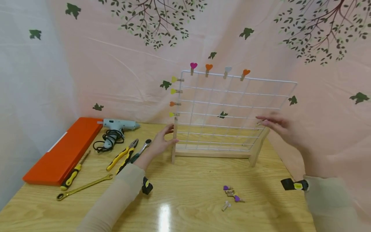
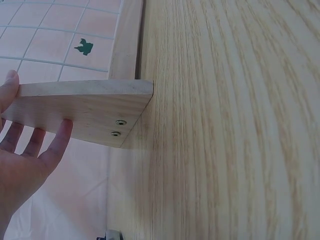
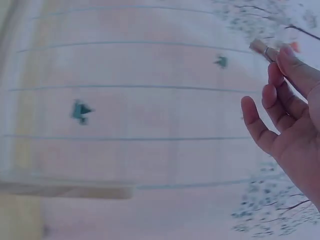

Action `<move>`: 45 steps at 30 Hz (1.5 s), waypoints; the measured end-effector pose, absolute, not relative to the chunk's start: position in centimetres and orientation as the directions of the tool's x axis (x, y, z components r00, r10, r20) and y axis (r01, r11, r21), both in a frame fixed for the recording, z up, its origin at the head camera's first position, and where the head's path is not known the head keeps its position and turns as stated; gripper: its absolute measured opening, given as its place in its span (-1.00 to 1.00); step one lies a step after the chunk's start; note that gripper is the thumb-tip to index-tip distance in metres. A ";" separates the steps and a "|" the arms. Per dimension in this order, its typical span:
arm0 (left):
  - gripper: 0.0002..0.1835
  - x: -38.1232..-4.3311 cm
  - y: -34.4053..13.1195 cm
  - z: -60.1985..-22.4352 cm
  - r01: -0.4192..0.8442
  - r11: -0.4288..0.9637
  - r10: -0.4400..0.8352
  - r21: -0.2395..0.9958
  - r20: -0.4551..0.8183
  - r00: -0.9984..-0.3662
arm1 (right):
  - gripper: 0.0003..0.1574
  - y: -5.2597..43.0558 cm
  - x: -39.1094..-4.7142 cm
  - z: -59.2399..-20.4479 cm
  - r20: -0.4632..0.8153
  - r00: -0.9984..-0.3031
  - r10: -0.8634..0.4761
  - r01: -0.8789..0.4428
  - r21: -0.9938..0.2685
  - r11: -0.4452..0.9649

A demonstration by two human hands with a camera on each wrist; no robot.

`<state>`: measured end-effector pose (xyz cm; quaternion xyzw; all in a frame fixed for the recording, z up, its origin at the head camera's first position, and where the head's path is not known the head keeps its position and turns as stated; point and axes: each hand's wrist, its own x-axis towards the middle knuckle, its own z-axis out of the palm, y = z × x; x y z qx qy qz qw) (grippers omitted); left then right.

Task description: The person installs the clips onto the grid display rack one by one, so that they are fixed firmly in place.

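Note:
A white wire grid [image 1: 214, 104] stands upright in a wooden stand [image 1: 213, 155]. My left hand [image 1: 162, 140] grips the stand's left side board; in the left wrist view the thumb is at the board's edge and fingertips [image 2: 65, 127] press its outer face. Between thumb and fingers, my right hand [image 1: 279, 127] pinches a small wooden clothespin [image 3: 263, 49] near the grid's right edge. Heart-topped clothespins sit along the top bar, among them a pink one [image 1: 193, 66], and down the left edge, among them a yellow one [image 1: 174, 91].
Loose heart clothespins [image 1: 230, 193] lie on the table [image 1: 188, 193] before the stand. To the left are an orange case [image 1: 63, 151], a glue gun [image 1: 118, 125] with its cord, pliers [image 1: 123, 156], a ratchet [image 1: 142, 149], a screwdriver [image 1: 71, 175] and a wrench [image 1: 84, 187].

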<state>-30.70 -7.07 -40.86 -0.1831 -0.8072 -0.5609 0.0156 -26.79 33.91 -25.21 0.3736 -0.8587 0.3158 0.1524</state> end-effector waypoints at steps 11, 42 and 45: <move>-0.22 -29.2 -6.8 -39.0 0.292 0.337 0.280 0.895 0.201 -0.939 | -0.70 31.5 -28.4 -15.0 0.708 -0.669 -0.225 -0.685 -0.469 0.558; -0.16 -31.5 -6.9 -42.1 0.319 0.331 0.258 0.888 0.240 -0.936 | -0.73 30.0 -31.8 -11.8 0.579 -0.770 -0.268 -0.526 -0.340 0.780; -0.16 -31.4 -6.9 -42.0 0.314 0.333 0.256 0.889 0.235 -0.938 | -0.73 30.1 -32.1 -12.0 0.577 -0.763 -0.291 -0.533 -0.307 0.788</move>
